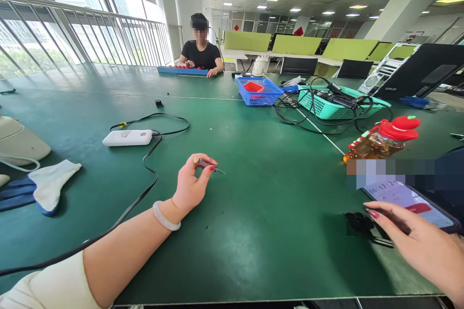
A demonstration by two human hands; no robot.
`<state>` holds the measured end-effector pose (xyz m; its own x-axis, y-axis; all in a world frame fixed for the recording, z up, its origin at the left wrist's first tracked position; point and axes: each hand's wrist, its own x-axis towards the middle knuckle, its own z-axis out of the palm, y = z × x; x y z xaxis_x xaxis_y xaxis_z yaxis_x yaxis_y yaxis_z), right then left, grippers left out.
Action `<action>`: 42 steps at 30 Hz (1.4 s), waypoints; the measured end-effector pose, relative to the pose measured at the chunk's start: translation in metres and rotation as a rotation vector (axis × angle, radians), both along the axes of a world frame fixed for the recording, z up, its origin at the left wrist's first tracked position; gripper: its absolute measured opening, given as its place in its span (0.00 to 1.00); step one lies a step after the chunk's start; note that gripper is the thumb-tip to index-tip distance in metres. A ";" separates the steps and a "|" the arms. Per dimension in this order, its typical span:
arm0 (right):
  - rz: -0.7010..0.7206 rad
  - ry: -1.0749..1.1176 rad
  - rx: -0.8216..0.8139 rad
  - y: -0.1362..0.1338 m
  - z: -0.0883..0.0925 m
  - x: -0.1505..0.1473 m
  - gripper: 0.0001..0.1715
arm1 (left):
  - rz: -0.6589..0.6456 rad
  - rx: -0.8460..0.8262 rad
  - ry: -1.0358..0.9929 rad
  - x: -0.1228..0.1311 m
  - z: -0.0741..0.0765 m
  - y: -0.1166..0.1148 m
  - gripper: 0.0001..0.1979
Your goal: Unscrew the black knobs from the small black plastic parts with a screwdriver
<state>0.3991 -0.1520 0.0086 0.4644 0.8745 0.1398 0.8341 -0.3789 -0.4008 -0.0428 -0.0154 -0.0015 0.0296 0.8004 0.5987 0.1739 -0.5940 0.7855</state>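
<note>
My left hand [192,181] is closed around a small screwdriver [206,165], its thin metal tip pointing right above the green table [232,212]. At the right, my right hand [409,236] has thumb and fingers pressed together near the lower edge of a phone [409,198] that shows a timer. Whatever those fingers hold, if anything, is hard to make out. A black object [358,223] lies on the table just left of my right hand.
A white power bank [127,138] with a black cable and a white-blue glove [54,183] lie left. Blue [259,92] and turquoise [326,108] baskets stand behind, a red-lidded bottle [377,142] at right. A person [203,50] sits across the table.
</note>
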 end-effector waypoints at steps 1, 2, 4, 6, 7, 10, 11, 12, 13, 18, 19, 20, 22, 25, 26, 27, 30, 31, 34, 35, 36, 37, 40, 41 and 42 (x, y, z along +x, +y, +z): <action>0.042 -0.014 0.033 -0.002 -0.001 0.001 0.29 | -0.002 -0.006 0.001 0.000 0.000 0.000 0.05; 0.085 -0.035 0.067 -0.004 -0.003 0.002 0.28 | -0.003 -0.010 0.002 0.000 -0.001 0.000 0.05; 0.137 -0.078 0.106 -0.007 -0.008 0.005 0.28 | -0.007 -0.013 -0.001 0.000 -0.001 0.000 0.05; 0.137 -0.094 0.077 -0.008 -0.012 0.005 0.28 | -0.011 -0.011 -0.007 0.000 -0.001 0.000 0.05; 0.118 -0.097 0.050 -0.008 -0.013 0.005 0.29 | -0.012 -0.010 -0.009 0.000 -0.001 0.000 0.05; 0.074 -0.117 -0.019 -0.007 -0.013 0.000 0.32 | -0.012 -0.010 0.000 0.000 -0.001 0.000 0.04; 0.080 -0.134 -0.026 -0.006 -0.013 -0.002 0.32 | -0.013 -0.011 0.006 0.000 -0.001 0.001 0.04; 0.095 -0.154 -0.025 -0.004 -0.013 -0.004 0.33 | -0.015 -0.011 0.012 0.000 0.000 0.001 0.04; 0.117 -0.176 -0.016 -0.003 -0.013 -0.006 0.34 | -0.018 -0.010 0.015 0.000 0.000 0.000 0.04; 0.223 -0.299 0.032 0.003 -0.022 -0.005 0.34 | -0.042 0.000 0.023 0.000 0.000 0.000 0.03; 0.219 -0.320 0.027 0.003 -0.026 -0.005 0.34 | -0.043 -0.001 0.027 0.000 0.001 -0.001 0.02; 0.203 -0.340 0.028 0.002 -0.029 -0.005 0.33 | -0.043 -0.002 0.030 0.000 0.001 -0.001 0.02; 0.191 -0.366 0.061 -0.001 -0.036 -0.006 0.31 | -0.041 -0.006 0.032 0.000 0.001 -0.001 0.02; 0.186 -0.367 0.130 -0.008 -0.044 -0.009 0.27 | -0.042 -0.013 0.033 0.000 0.001 -0.001 0.03; 0.187 -0.357 0.136 -0.010 -0.045 -0.010 0.26 | -0.043 -0.015 0.033 0.000 0.001 -0.001 0.03; 0.186 -0.343 0.138 -0.013 -0.046 -0.010 0.25 | -0.045 -0.018 0.033 0.000 0.001 -0.001 0.03; 0.137 -0.300 0.170 -0.019 -0.047 -0.013 0.24 | -0.049 -0.026 0.031 0.000 0.000 -0.001 0.04; 0.114 -0.284 0.185 -0.021 -0.046 -0.014 0.24 | -0.049 -0.028 0.031 -0.001 0.000 -0.001 0.04; 0.102 -0.228 0.224 -0.025 -0.045 -0.020 0.24 | -0.051 -0.034 0.027 -0.001 0.000 -0.001 0.04; 0.109 -0.211 0.238 -0.027 -0.045 -0.022 0.24 | -0.052 -0.034 0.026 -0.001 0.000 0.000 0.04; 0.110 -0.196 0.253 -0.028 -0.044 -0.024 0.24 | -0.052 -0.034 0.026 -0.001 0.000 0.000 0.04; 0.110 -0.180 0.263 -0.030 -0.044 -0.025 0.23 | -0.053 -0.035 0.027 -0.001 0.000 0.000 0.04; 0.086 -0.139 0.292 -0.035 -0.044 -0.026 0.21 | -0.055 -0.033 0.034 -0.001 0.000 0.000 0.04; 0.078 -0.125 0.291 -0.036 -0.044 -0.025 0.21 | -0.054 -0.032 0.037 -0.001 0.000 0.000 0.04; 0.075 -0.111 0.282 -0.038 -0.045 -0.023 0.21 | -0.051 -0.030 0.040 -0.001 0.000 0.000 0.04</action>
